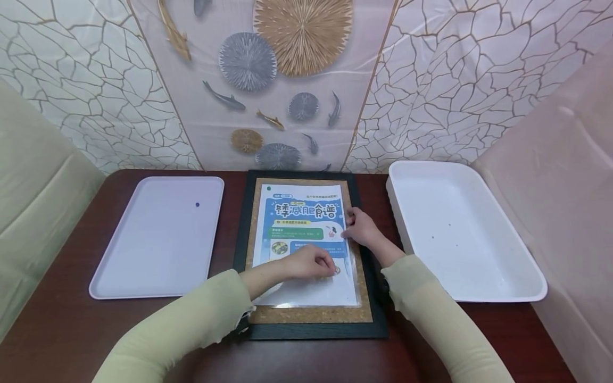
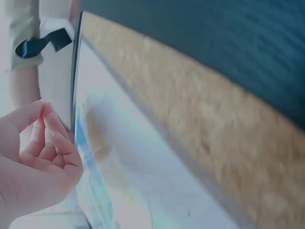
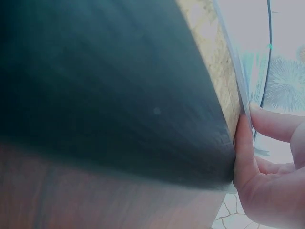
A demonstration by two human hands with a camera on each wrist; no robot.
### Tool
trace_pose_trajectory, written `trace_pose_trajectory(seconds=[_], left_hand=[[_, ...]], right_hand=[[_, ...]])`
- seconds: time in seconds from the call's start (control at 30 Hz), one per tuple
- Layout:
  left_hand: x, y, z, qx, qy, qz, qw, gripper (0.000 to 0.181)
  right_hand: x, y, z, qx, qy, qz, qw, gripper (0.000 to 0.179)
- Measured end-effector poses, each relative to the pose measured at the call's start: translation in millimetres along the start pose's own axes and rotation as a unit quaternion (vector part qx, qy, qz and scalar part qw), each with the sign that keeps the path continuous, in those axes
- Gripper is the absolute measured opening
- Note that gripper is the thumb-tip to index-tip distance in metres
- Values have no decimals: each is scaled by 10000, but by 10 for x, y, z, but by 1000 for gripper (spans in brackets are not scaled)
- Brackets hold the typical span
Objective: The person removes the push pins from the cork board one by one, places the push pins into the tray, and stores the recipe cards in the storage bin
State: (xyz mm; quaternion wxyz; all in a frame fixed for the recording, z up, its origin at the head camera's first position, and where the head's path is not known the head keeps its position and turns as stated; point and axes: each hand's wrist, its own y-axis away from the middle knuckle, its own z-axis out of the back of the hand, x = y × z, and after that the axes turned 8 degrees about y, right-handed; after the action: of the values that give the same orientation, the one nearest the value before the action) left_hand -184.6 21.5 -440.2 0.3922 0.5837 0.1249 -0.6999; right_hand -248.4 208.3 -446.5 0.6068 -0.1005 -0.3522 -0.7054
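Observation:
A printed poster [image 1: 306, 287] in a shiny clear cover lies on a black-framed cork board [image 1: 311, 315]. A small green pushpin [image 1: 268, 188] is at its top left corner. My right hand [image 1: 362, 229] pinches the poster's right edge; in the right wrist view the thumb is above the clear sheet [image 3: 244, 90] and a finger beneath it. Over the poster's lower half is my left hand [image 1: 308, 261], fingers curled. In the left wrist view the thumb and fingertips of that hand [image 2: 43, 157] meet, with nothing visible between them.
On the left of the brown table [image 1: 52, 319] lies a shallow white tray [image 1: 158, 239] with one small dark dot [image 1: 197, 204]. To the right stands a deeper white bin [image 1: 479, 266] with several tiny dark specks inside. A patterned curtain [image 1: 287, 117] hangs behind.

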Motion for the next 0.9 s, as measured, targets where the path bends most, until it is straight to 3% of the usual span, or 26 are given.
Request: trace_pose_trajectory(seconds=[0.53, 0.9], left_hand=[[-41, 269, 550, -1134, 165, 195, 9932, 12], [172, 497, 930, -1709, -64, 445, 9843, 19]], right_hand=[[-16, -2, -12, 22, -24, 3, 10000, 68], [12, 34, -14, 38, -103, 0, 9999, 66]])
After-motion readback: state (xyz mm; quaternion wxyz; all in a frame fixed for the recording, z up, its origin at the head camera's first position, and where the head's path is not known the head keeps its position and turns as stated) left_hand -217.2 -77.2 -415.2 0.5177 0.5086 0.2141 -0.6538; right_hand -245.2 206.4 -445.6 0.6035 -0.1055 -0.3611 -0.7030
